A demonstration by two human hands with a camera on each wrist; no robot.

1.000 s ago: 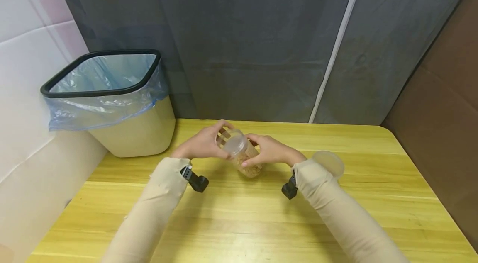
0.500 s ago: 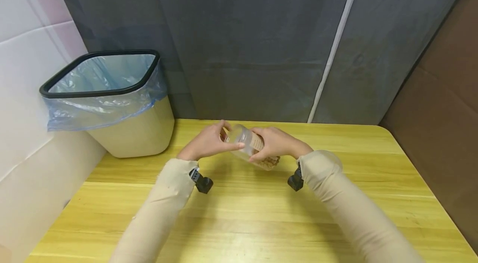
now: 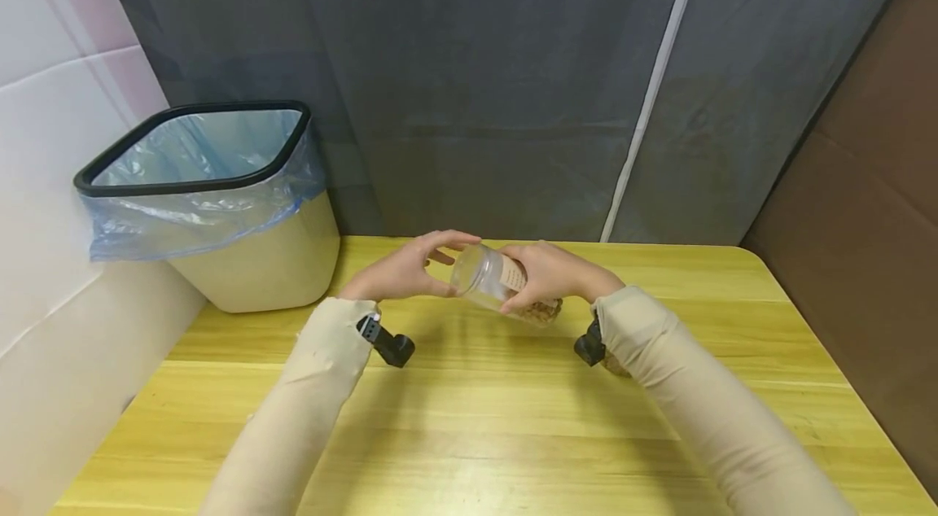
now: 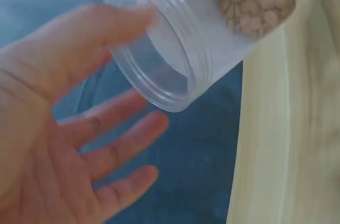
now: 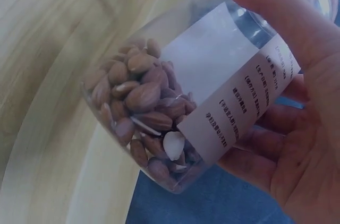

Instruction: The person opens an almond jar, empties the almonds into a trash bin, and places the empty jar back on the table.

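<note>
While the right grip (image 3: 554,272) curls round the tilted jar (image 3: 496,282), the left grip (image 3: 405,268) spreads wide, empty, beside its rim (image 4: 195,54)

Pale glare on the tabletop (image 3: 469,459), soft shadows below the hands (image 3: 403,270), dimmer, slightly blurred wrist views

Makeshift recording booth, by look of it: wood-grain table (image 3: 476,435) walled in by dark grey cloth (image 3: 454,93) along back edge, white sheeting (image 3: 44,174) (creases showing) at left edge, brown panel (image 3: 857,150) at right edge; bag-lined bin (image 3: 267,268) at back left corner; black wrist cameras (image 3: 396,349).
</note>
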